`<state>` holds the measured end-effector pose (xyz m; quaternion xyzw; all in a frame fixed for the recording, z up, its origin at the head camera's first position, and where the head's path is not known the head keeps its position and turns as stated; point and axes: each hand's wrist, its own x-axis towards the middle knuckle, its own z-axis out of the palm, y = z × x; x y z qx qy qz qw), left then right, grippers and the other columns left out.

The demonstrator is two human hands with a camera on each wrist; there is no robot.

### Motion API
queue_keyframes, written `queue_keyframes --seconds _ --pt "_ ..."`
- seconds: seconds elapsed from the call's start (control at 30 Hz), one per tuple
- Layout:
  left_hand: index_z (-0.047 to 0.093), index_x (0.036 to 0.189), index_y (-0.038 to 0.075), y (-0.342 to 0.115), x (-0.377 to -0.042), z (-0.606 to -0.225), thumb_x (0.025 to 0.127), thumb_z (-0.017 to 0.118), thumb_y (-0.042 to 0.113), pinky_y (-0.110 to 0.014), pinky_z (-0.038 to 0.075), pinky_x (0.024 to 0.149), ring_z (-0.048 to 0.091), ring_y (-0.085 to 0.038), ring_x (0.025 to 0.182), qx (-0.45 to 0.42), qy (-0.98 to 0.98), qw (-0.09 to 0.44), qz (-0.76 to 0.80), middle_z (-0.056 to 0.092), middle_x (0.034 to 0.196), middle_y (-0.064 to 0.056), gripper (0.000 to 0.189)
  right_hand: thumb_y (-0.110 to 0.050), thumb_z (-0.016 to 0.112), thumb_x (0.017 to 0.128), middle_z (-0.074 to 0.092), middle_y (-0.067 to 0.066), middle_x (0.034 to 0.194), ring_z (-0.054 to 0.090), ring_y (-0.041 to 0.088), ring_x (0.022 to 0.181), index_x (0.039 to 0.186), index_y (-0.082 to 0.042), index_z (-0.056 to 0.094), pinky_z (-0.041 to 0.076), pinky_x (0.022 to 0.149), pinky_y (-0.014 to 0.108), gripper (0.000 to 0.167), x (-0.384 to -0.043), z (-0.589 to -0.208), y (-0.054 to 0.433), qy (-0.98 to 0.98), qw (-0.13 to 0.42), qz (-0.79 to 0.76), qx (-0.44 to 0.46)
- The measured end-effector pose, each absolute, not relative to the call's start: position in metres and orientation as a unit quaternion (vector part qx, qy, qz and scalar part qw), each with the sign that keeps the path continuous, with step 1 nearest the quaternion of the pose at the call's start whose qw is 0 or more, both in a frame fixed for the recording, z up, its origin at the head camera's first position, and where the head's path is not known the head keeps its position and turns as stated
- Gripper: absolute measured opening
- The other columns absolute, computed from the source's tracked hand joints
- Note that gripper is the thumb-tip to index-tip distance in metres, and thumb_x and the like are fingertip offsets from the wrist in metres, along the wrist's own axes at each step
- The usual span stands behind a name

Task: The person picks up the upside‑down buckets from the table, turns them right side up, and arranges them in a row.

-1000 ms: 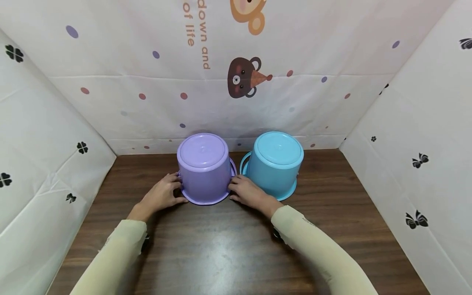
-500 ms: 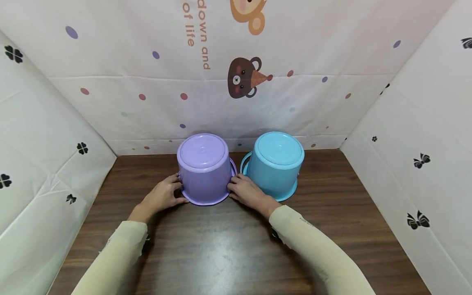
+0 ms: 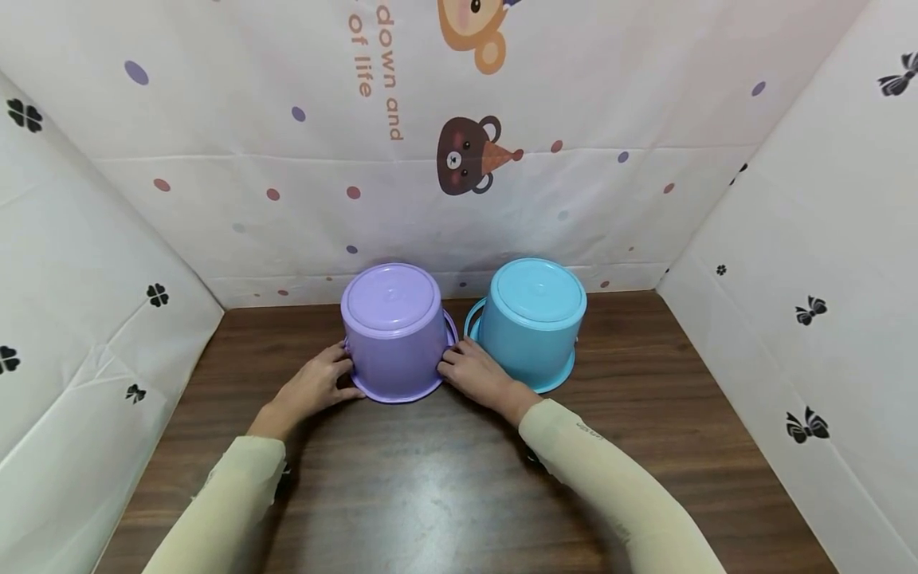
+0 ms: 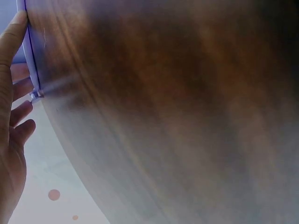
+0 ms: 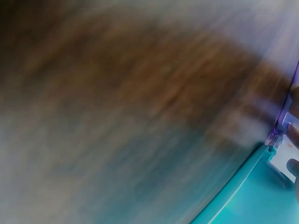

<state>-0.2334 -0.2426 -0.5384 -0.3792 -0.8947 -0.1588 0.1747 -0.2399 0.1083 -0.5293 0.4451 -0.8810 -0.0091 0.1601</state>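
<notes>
An upside-down purple bucket (image 3: 393, 351) stands on the dark wooden table, near the back wall. My left hand (image 3: 310, 391) holds its left side low down, thumb against the rim. From the opposite side my right hand (image 3: 479, 373) grips the bucket by its lower edge. The left wrist view shows the thumb (image 4: 13, 39) along the purple rim, with the other fingers bent behind it. Only fingertips (image 5: 294, 135) appear at the border of the right wrist view. A light-blue bucket (image 3: 532, 343), also bottom up, stands just behind my right hand.
The table (image 3: 423, 486) stretches toward me in front of the buckets. Printed white sheeting forms a back wall (image 3: 287, 143), a left wall (image 3: 64, 335) and a right wall (image 3: 803, 239). Each bucket's handle hangs in the narrow gap between the two.
The head view has shifted slightly. Both hands keep their places on the purple bucket, and neither bucket has visibly moved on the table.
</notes>
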Motion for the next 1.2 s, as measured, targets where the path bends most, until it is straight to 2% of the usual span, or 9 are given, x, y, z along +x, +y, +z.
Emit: queue_keyframes --seconds 0.37,0.53,0.77,0.93,1.07,1.2 --pt "0.07 0.085 -0.003 -0.244 -0.231 -0.542 0.062 0.1 0.035 -0.053 0.059 0.093 0.064 -0.049 0.121 -0.38 -0.89 0.195 -0.157 0.068 0.116 -0.028 0.053 -0.014 0.063 0.102 0.068 -0.002 0.102 0.064 0.026 0.111 0.098 -0.016 0.072 0.049 0.109 0.057 0.01 -0.241 -0.529 0.109 -0.874 0.167 -0.026 0.455" --pt "0.072 0.087 -0.002 -0.244 -0.227 -0.539 0.062 0.099 0.039 -0.048 0.061 0.088 0.067 -0.044 0.118 -0.364 -0.898 0.199 -0.145 0.069 0.119 -0.026 0.055 -0.018 0.063 0.102 0.069 -0.002 0.103 0.063 0.027 0.112 0.099 -0.017 0.071 0.047 0.11 0.058 0.009 -0.243 -0.53 0.109 -0.873 0.172 -0.02 0.457" --pt "0.07 0.084 0.0 -0.242 -0.222 -0.537 0.061 0.099 0.042 -0.046 0.061 0.087 0.068 -0.041 0.118 -0.363 -0.898 0.205 -0.14 0.069 0.115 -0.021 0.055 -0.018 0.07 0.098 0.071 -0.001 0.104 0.063 0.026 0.113 0.099 -0.015 0.073 0.048 0.11 0.057 0.005 -0.243 -0.53 0.112 -0.869 0.187 -0.005 0.459" --pt "0.07 0.084 0.002 -0.242 -0.22 -0.536 0.06 0.1 0.034 -0.046 0.06 0.09 0.067 -0.04 0.121 -0.344 -0.904 0.2 -0.154 0.069 0.114 -0.018 0.05 -0.015 0.074 0.096 0.071 0.0 0.104 0.064 0.027 0.114 0.098 -0.013 0.072 0.049 0.109 0.057 0.004 -0.242 -0.528 0.113 -0.867 0.192 0.028 0.46" --pt "0.07 0.086 0.003 -0.241 -0.218 -0.536 0.065 0.098 0.021 -0.048 0.059 0.094 0.066 -0.039 0.121 -0.327 -0.91 0.193 -0.163 0.069 0.115 -0.017 0.04 -0.015 0.074 0.096 0.071 0.0 0.104 0.063 0.027 0.115 0.098 -0.013 0.07 0.048 0.11 0.056 0.005 -0.24 -0.526 0.114 -0.867 0.189 0.051 0.459" --pt "0.069 0.085 0.004 -0.24 -0.215 -0.535 0.068 0.096 0.014 -0.048 0.059 0.091 0.068 -0.037 0.116 -0.32 -0.913 0.188 -0.17 0.069 0.118 -0.019 0.034 -0.014 0.075 0.095 0.07 0.002 0.103 0.064 0.028 0.113 0.097 -0.013 0.069 0.051 0.107 0.048 0.006 -0.239 -0.525 0.115 -0.856 0.2 0.072 0.471"
